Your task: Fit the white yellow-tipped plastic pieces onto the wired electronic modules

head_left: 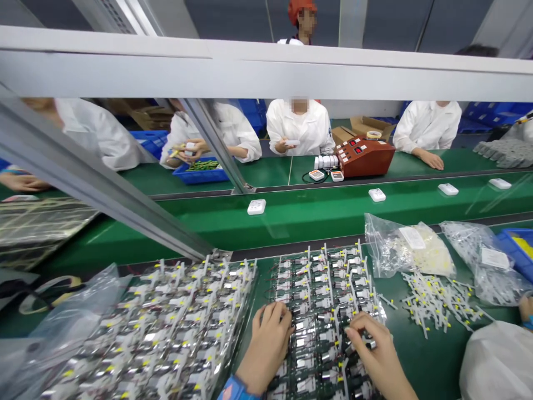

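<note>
My left hand [268, 344] rests at the left edge of a tray of small motor-like assemblies [306, 325], its fingers curled down; what lies under the fingertips is hidden. Over the right part of the same tray, my right hand [377, 353] has thumb and forefinger pinched together at one small part, too covered to name. The assemblies stand in rows, with silver and dark bodies and white stems. To the left lies a second batch of assemblies [166, 328] on clear plastic, many with yellow tips. A heap of white tubes with yellow ends [435, 300] lies right of my right hand.
Clear bags [410, 250] lie behind the tubes, near a blue bin [520, 250]. A metal frame post [125, 189] slants across the left. White square devices [256, 207] sit on the green conveyor [308, 214]. Co-workers in white sit opposite, by a red-brown machine [366, 155].
</note>
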`<state>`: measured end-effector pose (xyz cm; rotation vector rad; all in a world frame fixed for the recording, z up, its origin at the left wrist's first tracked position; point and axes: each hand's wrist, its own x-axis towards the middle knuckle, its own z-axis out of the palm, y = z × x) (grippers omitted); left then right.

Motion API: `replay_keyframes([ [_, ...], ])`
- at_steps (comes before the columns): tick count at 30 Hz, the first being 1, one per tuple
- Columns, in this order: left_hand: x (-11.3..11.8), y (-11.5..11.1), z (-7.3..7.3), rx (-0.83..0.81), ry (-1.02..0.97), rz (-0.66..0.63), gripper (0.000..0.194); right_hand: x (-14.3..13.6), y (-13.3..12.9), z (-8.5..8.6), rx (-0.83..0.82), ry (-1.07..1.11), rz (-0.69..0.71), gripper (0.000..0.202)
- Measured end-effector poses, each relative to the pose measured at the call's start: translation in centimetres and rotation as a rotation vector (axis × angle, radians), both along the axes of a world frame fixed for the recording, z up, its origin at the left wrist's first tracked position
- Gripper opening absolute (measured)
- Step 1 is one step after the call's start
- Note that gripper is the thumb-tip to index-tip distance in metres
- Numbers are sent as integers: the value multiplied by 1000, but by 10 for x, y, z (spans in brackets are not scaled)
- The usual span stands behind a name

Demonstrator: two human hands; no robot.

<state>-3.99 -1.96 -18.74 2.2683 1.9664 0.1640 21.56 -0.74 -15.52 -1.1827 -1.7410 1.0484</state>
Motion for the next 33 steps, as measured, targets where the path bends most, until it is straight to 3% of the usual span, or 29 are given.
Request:
replay_keyframes([
  [3, -3, 0, 2, -13, -68, -54, 19, 15, 9, 0, 59, -33, -60, 25],
  [6, -3, 0, 13, -27, -167, -78, 17, 43, 25, -7, 111, -137, -185, 23],
  [11, 1, -1, 33, -88, -389, -82, 18, 92, 49, -45, 165, -440, -307, 26],
  [14, -1, -4, 43, -113, -584, -61, 19, 102, 52, -67, 220, -543, -286, 30],
  [16, -3, -6, 48, -150, -721, -5, 19, 102, 52, -72, 241, -572, -278, 32],
  [20, -2, -10, 51, -275, -1019, 112, 27, 99, 51, -61, 269, -518, -272, 28],
  [24, 9, -10, 46, -412, -1351, 149, 33, 86, 45, -35, 351, -376, -269, 12],
  [26, 16, -9, 43, -456, -1449, 151, 34, 70, 37, -20, 362, -269, -193, 10],
  [30, 29, -6, 40, -519, -1592, 150, 31, 27, 20, 4, 227, -55, -16, 15],
  [33, 34, -6, 37, -564, -1666, 146, 30, 2, 12, 12, 110, 46, 44, 15],
])
